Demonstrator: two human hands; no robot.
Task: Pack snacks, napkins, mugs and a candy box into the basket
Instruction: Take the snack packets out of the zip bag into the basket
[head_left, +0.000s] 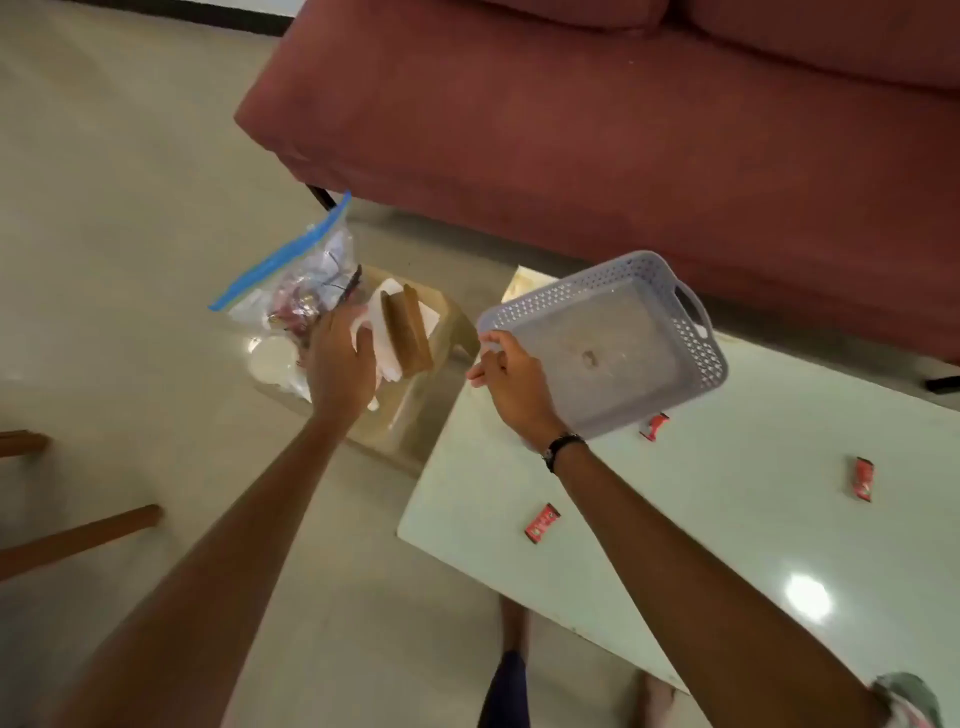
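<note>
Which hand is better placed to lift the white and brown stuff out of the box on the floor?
Left, probably. The left hand already rests on the white and brown items in the tan open box. The right hand grips the rim of the grey perforated plastic basket, tilted above the pale table.

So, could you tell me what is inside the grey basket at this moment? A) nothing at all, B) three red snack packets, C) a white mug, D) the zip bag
A: the grey basket, held tilted above the table by the right hand, shows only its bare floor, while three red snack packets lie on the table outside it.
</note>
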